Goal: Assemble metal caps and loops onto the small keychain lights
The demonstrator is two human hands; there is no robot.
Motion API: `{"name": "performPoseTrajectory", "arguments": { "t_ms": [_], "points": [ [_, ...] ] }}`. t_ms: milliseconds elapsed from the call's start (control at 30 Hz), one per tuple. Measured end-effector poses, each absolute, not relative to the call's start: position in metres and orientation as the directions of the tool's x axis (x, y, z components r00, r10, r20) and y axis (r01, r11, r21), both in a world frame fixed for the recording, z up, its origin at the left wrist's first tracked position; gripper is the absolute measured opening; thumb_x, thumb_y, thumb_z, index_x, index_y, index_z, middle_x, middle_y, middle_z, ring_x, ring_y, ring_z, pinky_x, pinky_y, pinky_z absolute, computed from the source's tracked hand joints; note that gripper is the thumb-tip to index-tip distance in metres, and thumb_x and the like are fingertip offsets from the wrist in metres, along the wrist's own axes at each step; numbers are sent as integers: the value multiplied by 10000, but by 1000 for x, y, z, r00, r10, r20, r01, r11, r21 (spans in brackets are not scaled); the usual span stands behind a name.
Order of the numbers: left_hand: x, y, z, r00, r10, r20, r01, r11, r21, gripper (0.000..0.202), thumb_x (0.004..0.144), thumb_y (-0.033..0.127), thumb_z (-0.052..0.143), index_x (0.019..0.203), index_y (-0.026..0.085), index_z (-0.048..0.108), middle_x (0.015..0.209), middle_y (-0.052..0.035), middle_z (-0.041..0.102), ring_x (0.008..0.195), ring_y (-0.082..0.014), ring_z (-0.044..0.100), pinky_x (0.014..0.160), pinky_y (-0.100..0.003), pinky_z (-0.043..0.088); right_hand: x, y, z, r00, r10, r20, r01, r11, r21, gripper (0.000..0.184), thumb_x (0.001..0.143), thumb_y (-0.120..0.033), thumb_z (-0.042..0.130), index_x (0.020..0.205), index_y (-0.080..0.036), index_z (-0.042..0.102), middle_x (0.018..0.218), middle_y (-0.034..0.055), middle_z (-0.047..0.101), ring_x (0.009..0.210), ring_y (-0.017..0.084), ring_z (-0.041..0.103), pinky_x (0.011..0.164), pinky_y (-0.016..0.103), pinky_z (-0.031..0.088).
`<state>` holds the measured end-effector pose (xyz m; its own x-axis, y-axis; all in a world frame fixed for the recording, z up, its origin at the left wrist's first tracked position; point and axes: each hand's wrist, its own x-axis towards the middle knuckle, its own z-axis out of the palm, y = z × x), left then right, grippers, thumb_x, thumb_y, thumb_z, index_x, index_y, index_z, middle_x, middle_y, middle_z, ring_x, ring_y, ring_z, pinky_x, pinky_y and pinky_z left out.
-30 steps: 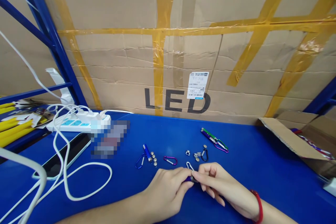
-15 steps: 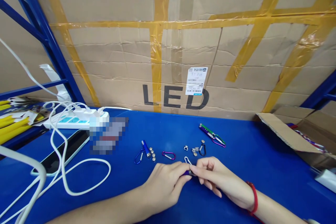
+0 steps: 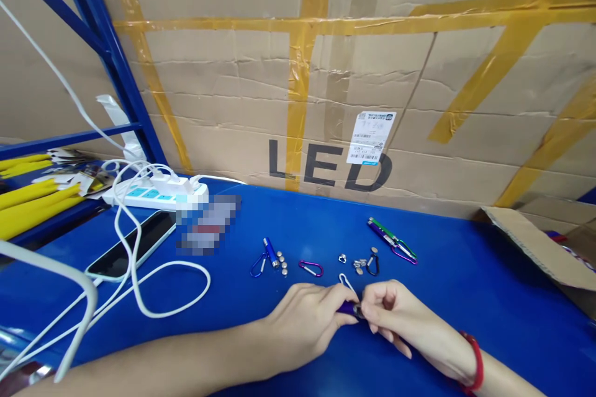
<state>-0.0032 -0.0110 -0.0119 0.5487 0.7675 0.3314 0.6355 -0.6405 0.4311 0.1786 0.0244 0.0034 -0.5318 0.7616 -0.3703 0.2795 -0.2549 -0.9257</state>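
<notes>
My left hand [image 3: 311, 325] is closed around a small purple flashlight tube [image 3: 347, 307], whose dark, silvery end points right. At that end, the thumb and fingers of my right hand [image 3: 395, 313] are pinched together; whatever lies between them is hidden. Just behind the fingers lies a silver carabiner [image 3: 345, 281], partly covered. Beyond it sit a small metal clip piece [image 3: 343, 258], several button cells [image 3: 359, 265] and a black carabiner [image 3: 373, 264]. A purple carabiner [image 3: 311, 268] lies further left. Beside it are a blue flashlight [image 3: 270, 253] with a blue carabiner [image 3: 257, 265] and a row of button cells [image 3: 282, 263].
Green and purple flashlights [image 3: 391, 239] lie at the back right. An open cardboard box [image 3: 531, 248] stands at the right edge. On the left are a phone [image 3: 135, 247], white cables [image 3: 139, 313] and a power strip [image 3: 149, 192]. A large carton [image 3: 223, 99] forms the back wall.
The view has shifted, so everything sits further right. My right fingertips have drawn back slightly from the flashlight tube, and more of its end shows. My left hand keeps its hold.
</notes>
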Motion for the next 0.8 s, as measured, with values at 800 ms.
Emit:
{"name": "performPoseTrajectory", "arguments": {
  "t_ms": [800],
  "points": [
    [-3,-8,-16,673,643,366,587,-765,266,203,919,194,294,916,163,495,731,-17,603,623,-137,584,595,-236,424,179,25,0,-533,772,-347,364,-161,-917,216,615,-300,668,552,-108,591,488,-9,574,333,24,418,249,91,319]
  ]
}}
